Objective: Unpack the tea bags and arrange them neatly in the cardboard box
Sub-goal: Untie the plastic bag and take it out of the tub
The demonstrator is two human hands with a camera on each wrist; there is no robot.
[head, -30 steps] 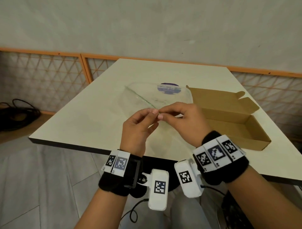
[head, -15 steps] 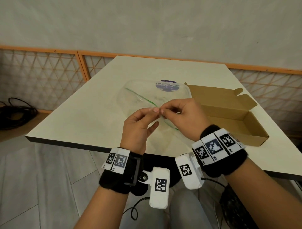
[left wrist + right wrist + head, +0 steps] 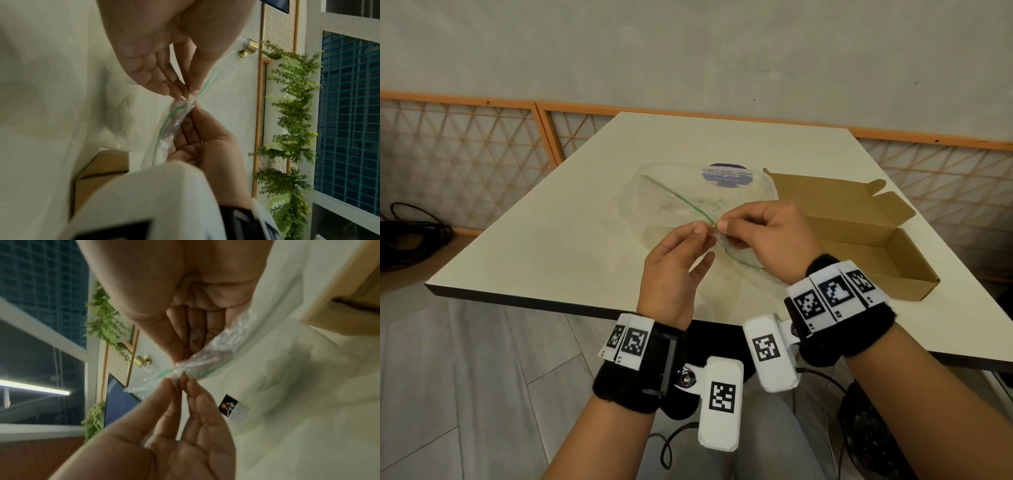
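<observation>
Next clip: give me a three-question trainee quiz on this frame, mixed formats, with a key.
1. True or false: the cardboard box lies open on the table.
2. What does the left hand do with the clear zip bag? A) rests flat on it B) pinches its top edge C) hangs clear of it
3. Fill in: the right hand pinches the bag at its ____ seal line.

Key: 1 true; 2 B; 3 green.
</observation>
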